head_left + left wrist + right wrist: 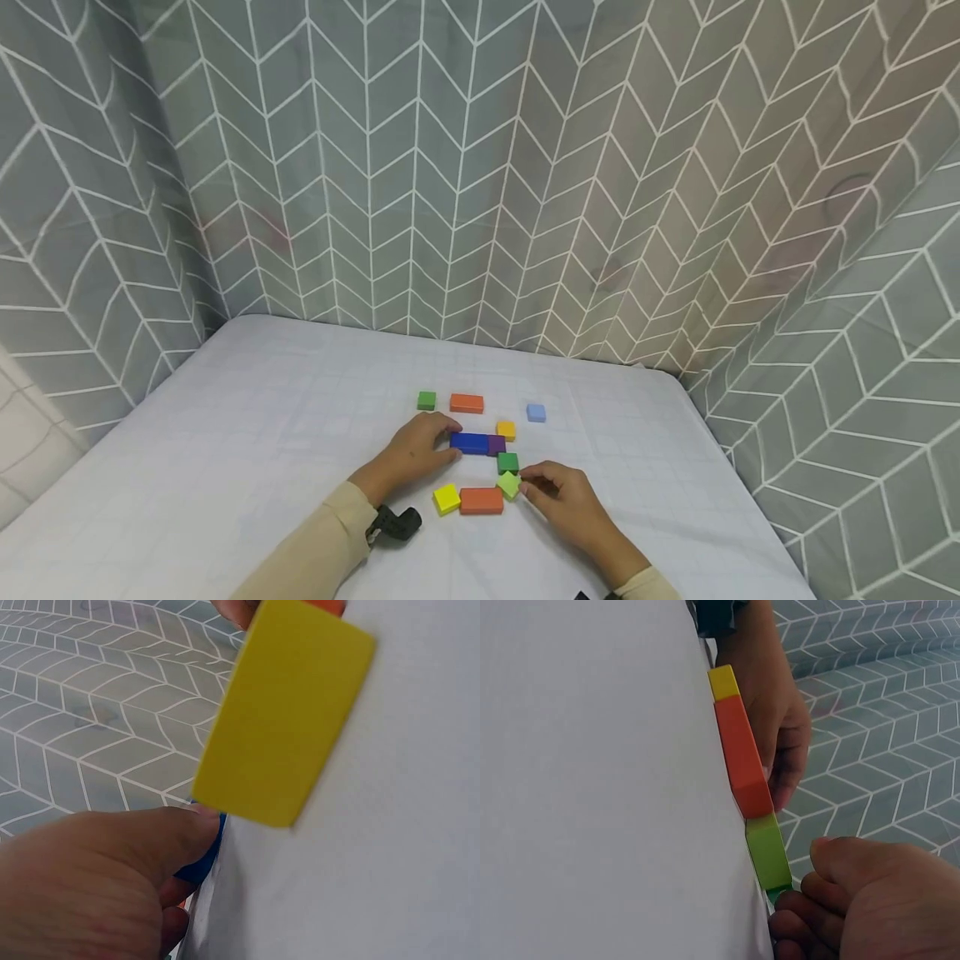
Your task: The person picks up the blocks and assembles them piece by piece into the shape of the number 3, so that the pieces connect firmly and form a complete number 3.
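My left hand [417, 446] has its thumb and forefinger on either side of the left end of a long blue block [469, 443], pinching it. A purple block [497, 445] sits against that block's right end. In the left wrist view the thumb lies on the blue block [201, 859]. My right hand [562, 500] is just right of a light green block [508, 485], thumb and forefinger apart beside its corner. The right wrist view shows its fingertips close to the dark green block [778, 891], beyond the light green block [769, 851].
A yellow block [446, 499] and a red-orange block [482, 501] lie in front, by the light green one. Farther back are an orange-yellow block [506, 430], a green block [427, 401], another red-orange block [467, 403] and a light blue block [536, 412]. Patterned curtains [450, 167] surround the white-covered table [300, 375].
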{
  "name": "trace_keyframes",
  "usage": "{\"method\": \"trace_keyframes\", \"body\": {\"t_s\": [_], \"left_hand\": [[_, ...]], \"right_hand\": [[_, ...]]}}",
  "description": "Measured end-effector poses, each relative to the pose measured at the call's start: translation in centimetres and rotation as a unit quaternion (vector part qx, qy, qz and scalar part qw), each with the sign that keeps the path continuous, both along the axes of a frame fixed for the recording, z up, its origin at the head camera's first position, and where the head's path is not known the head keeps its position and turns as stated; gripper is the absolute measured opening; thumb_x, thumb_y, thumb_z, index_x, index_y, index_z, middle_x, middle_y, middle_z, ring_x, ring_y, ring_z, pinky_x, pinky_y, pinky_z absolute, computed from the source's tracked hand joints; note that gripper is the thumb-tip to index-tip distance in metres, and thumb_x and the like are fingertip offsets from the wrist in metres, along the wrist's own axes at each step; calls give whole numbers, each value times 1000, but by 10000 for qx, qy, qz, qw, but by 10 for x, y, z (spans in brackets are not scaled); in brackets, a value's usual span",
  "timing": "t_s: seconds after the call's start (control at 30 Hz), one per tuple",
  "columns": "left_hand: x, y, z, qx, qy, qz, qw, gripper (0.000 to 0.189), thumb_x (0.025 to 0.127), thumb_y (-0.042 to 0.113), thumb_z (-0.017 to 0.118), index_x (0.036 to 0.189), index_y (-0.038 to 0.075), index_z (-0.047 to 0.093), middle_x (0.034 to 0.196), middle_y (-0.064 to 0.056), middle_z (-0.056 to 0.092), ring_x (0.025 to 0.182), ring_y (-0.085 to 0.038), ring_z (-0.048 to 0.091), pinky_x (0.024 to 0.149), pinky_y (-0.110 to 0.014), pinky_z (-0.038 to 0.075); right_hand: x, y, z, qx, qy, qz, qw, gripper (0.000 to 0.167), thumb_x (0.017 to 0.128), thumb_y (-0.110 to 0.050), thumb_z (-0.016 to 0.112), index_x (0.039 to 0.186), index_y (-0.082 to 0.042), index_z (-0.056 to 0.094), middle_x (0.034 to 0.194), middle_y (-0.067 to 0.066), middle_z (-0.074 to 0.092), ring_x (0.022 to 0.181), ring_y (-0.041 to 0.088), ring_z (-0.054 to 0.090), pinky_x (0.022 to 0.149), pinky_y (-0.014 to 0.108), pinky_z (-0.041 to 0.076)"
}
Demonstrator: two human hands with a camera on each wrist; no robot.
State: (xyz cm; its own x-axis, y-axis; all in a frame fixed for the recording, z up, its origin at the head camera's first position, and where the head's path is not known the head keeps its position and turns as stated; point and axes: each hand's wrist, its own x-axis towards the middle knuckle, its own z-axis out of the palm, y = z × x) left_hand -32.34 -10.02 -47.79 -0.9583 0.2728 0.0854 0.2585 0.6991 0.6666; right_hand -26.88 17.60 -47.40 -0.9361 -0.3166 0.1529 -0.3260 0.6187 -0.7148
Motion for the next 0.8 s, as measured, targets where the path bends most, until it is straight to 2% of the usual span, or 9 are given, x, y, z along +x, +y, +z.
{"method": "trace_keyframes", "body": {"t_s": [0.1, 0.2, 0.5, 0.8], "left_hand": [[1, 0, 1, 6, -28, 17, 10000, 41, 87, 31, 77, 124, 18, 66, 123, 2, 65, 118, -19, 57, 105, -44, 48], [1, 1, 0, 38, -29, -10, 10000, 41, 87, 31, 77, 125, 18, 66, 124, 1, 64, 118, -19, 57, 104, -44, 48], [1, 1, -2, 15, 5, 64, 10000, 40, 86, 30, 78, 123, 19, 67, 122, 2, 65, 117, -19, 57, 104, -45, 48], [1, 2, -1, -99, 107, 45, 9999, 39, 86, 31, 78, 122, 20, 67, 119, 4, 65, 114, -16, 57, 103, -43, 49]], "right_hand": [[-5, 3, 0, -69, -98, -158, 9998, 18, 95, -29, 68, 107, -17, 73, 100, -8, 71, 91, 8, 65, 79, 24, 56], [-13, 7, -1, -138, -8, -461, 9988, 18, 95, -26, 69, 106, -13, 74, 98, -6, 72, 90, 9, 66, 78, 24, 56], [-48, 9, -2, -152, 44, -1674, 9858, 24, 93, -20, 71, 113, -7, 71, 96, -1, 71, 90, 13, 64, 81, 32, 56], [-77, 6, -2, -31, 264, -2104, 9773, 29, 90, -19, 72, 114, -2, 69, 95, 5, 71, 90, 18, 65, 81, 37, 57]]}}
